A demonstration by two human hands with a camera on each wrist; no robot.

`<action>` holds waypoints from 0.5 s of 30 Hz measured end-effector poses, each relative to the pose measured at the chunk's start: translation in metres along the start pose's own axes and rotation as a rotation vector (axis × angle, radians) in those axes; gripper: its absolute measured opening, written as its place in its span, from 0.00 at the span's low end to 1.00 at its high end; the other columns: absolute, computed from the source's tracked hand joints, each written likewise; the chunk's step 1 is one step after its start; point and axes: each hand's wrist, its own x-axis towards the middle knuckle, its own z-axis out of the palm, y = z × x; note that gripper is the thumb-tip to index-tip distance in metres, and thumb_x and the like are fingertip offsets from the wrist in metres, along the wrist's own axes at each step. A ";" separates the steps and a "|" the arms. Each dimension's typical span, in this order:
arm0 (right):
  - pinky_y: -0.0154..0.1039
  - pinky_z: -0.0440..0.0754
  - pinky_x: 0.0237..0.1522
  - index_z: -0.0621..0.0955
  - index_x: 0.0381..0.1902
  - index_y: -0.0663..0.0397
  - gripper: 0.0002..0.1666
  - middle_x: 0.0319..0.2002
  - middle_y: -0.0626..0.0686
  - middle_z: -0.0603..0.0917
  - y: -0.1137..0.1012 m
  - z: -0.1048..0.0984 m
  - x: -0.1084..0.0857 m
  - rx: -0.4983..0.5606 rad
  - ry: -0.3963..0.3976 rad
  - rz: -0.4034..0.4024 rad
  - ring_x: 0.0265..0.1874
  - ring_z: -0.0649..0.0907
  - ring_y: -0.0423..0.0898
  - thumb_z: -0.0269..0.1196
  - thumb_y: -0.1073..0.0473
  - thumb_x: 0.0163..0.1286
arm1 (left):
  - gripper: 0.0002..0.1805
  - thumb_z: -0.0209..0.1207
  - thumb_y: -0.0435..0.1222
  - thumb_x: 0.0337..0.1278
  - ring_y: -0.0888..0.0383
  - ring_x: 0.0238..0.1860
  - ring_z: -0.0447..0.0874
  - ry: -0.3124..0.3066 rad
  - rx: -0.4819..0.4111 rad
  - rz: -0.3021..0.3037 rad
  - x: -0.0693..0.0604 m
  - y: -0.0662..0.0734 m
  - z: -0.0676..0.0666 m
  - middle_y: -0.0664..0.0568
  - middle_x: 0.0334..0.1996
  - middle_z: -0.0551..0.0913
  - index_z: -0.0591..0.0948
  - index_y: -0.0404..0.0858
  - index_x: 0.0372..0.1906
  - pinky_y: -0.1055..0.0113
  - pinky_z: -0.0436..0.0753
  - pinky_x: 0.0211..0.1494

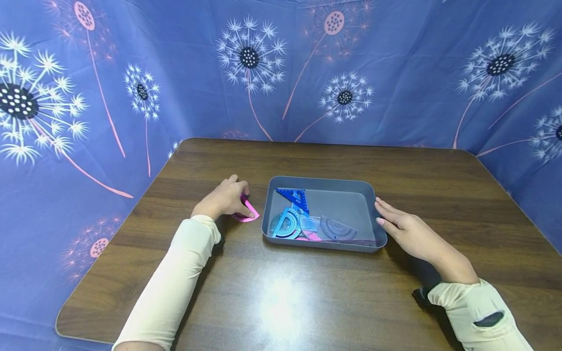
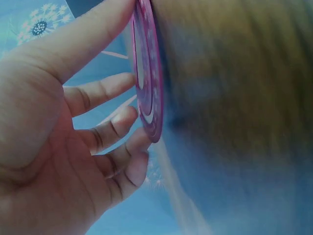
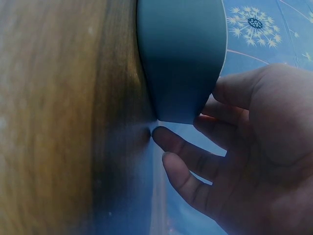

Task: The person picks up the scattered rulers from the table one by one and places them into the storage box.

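My left hand [image 1: 225, 197] is on the table just left of the grey tray [image 1: 347, 247], gripping a pink protractor [image 1: 247, 214] between thumb and fingers. In the left wrist view the protractor [image 2: 150, 93] appears nearly edge-on, close to the tabletop. At the tray's right end, my right hand [image 1: 408, 233] rests its extended fingers and thumb against the outer wall. Inside the tray are a dark blue set square [image 1: 299, 199], a light blue protractor [image 1: 288, 225], a clear protractor [image 1: 337, 229] and pink pieces [image 1: 312, 236], partly overlapping at the left and front.
The wooden table [image 1: 210, 302] has rounded corners and a bright glare patch in front of the tray. Behind and to the sides hangs a blue cloth [image 1: 184, 63] printed with dandelions.
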 end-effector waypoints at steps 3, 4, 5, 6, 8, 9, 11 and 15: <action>0.65 0.61 0.66 0.63 0.74 0.61 0.33 0.77 0.59 0.57 -0.001 0.000 0.000 -0.002 -0.002 0.001 0.73 0.61 0.64 0.50 0.48 0.80 | 0.34 0.79 0.51 0.35 0.45 0.50 0.72 -0.012 -0.009 0.003 -0.001 -0.002 -0.002 0.42 0.50 0.71 0.82 0.38 0.49 0.51 0.76 0.56; 0.65 0.61 0.66 0.63 0.74 0.61 0.33 0.77 0.59 0.57 -0.001 0.000 0.000 -0.001 -0.003 0.002 0.73 0.60 0.64 0.50 0.48 0.80 | 0.34 0.79 0.51 0.36 0.46 0.50 0.72 -0.015 -0.007 0.007 -0.001 -0.003 -0.003 0.42 0.49 0.72 0.82 0.38 0.49 0.52 0.76 0.56; 0.65 0.61 0.66 0.63 0.74 0.61 0.33 0.77 0.59 0.57 -0.001 0.000 0.000 -0.001 -0.004 0.003 0.73 0.60 0.64 0.50 0.48 0.80 | 0.33 0.79 0.50 0.36 0.46 0.50 0.73 -0.016 0.000 0.014 -0.001 -0.004 -0.004 0.42 0.49 0.73 0.83 0.37 0.49 0.52 0.76 0.56; 0.65 0.61 0.66 0.63 0.74 0.61 0.33 0.77 0.59 0.57 -0.001 0.000 0.000 0.000 -0.004 0.004 0.73 0.60 0.64 0.50 0.48 0.80 | 0.32 0.79 0.50 0.36 0.46 0.49 0.74 -0.016 0.006 0.023 0.000 -0.005 -0.005 0.43 0.48 0.75 0.84 0.37 0.48 0.53 0.76 0.57; 0.65 0.61 0.66 0.63 0.74 0.61 0.33 0.77 0.59 0.57 -0.001 0.000 0.000 0.002 -0.004 0.004 0.73 0.60 0.64 0.50 0.49 0.80 | 0.29 0.79 0.47 0.38 0.47 0.48 0.75 -0.013 0.021 0.044 0.000 -0.007 -0.007 0.43 0.45 0.79 0.85 0.36 0.46 0.54 0.76 0.57; 0.65 0.61 0.66 0.63 0.74 0.61 0.33 0.77 0.59 0.57 -0.001 0.000 0.000 0.002 -0.004 0.004 0.73 0.60 0.64 0.50 0.49 0.80 | 0.27 0.79 0.45 0.38 0.48 0.47 0.76 -0.010 0.023 0.052 0.000 -0.008 -0.009 0.44 0.43 0.81 0.85 0.36 0.44 0.55 0.76 0.56; 0.66 0.60 0.66 0.63 0.74 0.61 0.33 0.77 0.59 0.57 -0.001 0.000 0.001 0.005 -0.006 0.003 0.73 0.60 0.64 0.50 0.49 0.80 | 0.22 0.79 0.41 0.39 0.49 0.45 0.77 -0.005 0.033 0.069 0.000 -0.010 -0.012 0.45 0.40 0.82 0.86 0.35 0.41 0.55 0.77 0.55; 0.66 0.60 0.66 0.62 0.75 0.61 0.34 0.77 0.59 0.57 0.001 0.000 0.002 0.005 -0.013 0.001 0.72 0.60 0.65 0.49 0.47 0.81 | 0.13 0.78 0.36 0.39 0.52 0.38 0.77 -0.022 0.034 0.080 -0.001 -0.014 -0.017 0.51 0.31 0.83 0.86 0.38 0.33 0.57 0.78 0.48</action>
